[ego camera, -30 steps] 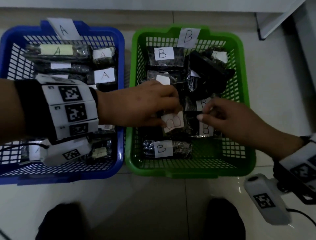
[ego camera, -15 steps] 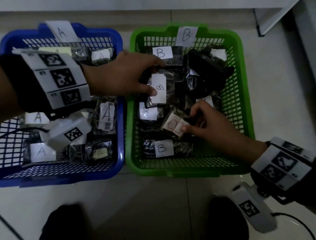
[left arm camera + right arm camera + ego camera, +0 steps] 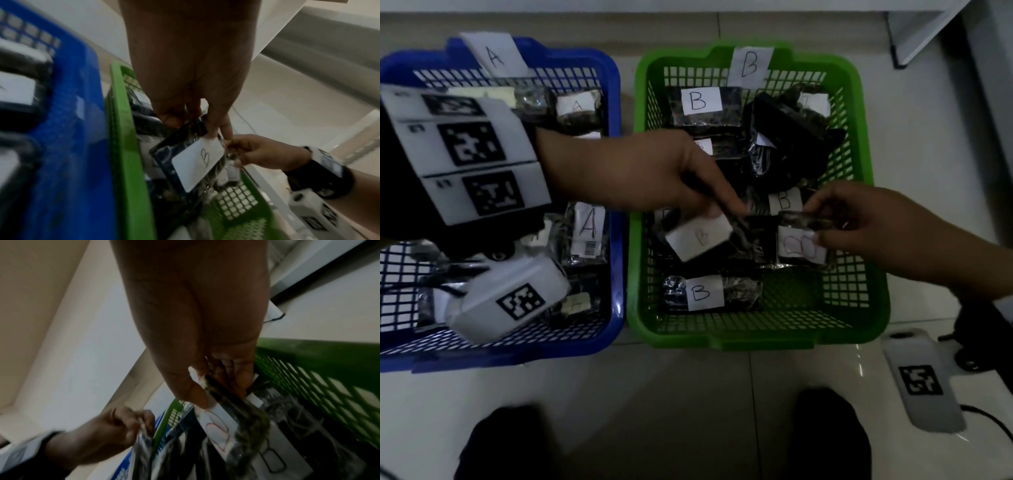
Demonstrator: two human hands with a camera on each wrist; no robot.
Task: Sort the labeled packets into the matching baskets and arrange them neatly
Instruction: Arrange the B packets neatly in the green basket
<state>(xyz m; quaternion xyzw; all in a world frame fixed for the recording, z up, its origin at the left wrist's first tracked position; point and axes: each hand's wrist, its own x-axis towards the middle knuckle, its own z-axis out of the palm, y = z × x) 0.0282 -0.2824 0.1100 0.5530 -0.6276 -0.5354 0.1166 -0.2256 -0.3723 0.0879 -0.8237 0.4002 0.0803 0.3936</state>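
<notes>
Two baskets sit side by side on the floor: a blue one (image 3: 616, 192) tagged A and a green one (image 3: 873, 260) tagged B. Over the middle of the green basket my left hand (image 3: 709, 209) pinches a dark packet with a white B label (image 3: 700, 238) (image 3: 197, 160) by its top edge. To its right my right hand (image 3: 816, 224) pinches a dark packet with a red-inked B label (image 3: 801, 245) (image 3: 218, 430). The two packets hang side by side. Several more B packets (image 3: 703, 293) lie in the green basket, and A packets (image 3: 587, 228) lie in the blue one.
A heap of black packets (image 3: 791, 137) fills the green basket's back right. White tiled floor (image 3: 671, 394) runs in front of the baskets, with my dark shoes (image 3: 828, 435) at the bottom edge. A white furniture edge (image 3: 914, 31) stands at the top right.
My left hand has carried its B-labelled packet from the back left of the green basket down to the middle. My right hand has shifted the red-labelled packet to the right.
</notes>
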